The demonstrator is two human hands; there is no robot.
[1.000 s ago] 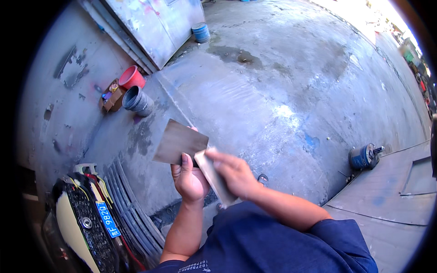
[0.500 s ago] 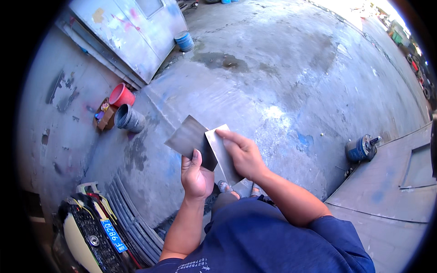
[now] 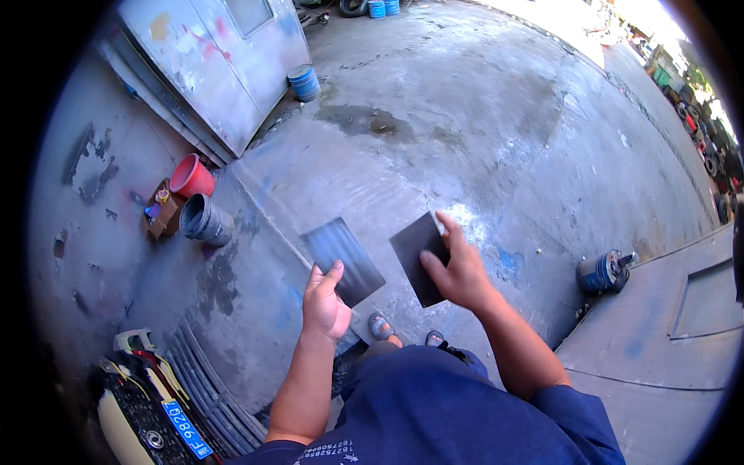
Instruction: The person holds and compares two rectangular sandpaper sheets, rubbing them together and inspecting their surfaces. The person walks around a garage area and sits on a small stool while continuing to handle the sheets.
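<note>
Grey sheet (image 3: 349, 254) & dark pad (image 3: 414, 242) now drawn apart, clamped in L hand (image 3: 325, 306) & R hand (image 3: 465, 273) resp. Both best held level, edges gripped lightly.

Grey, stained floor (image 3: 496, 147), with buckets and a box set on it.
A grey bucket (image 3: 209, 223) and a cardboard box (image 3: 166, 222) are placed near nine o'clock, a red bucket (image 3: 194, 178) between nine and ten, a blue bucket (image 3: 304, 84) at eleven; a dark patch (image 3: 358, 120) is spread at twelve, and a blue can (image 3: 594, 276) is stood just past three.
</note>
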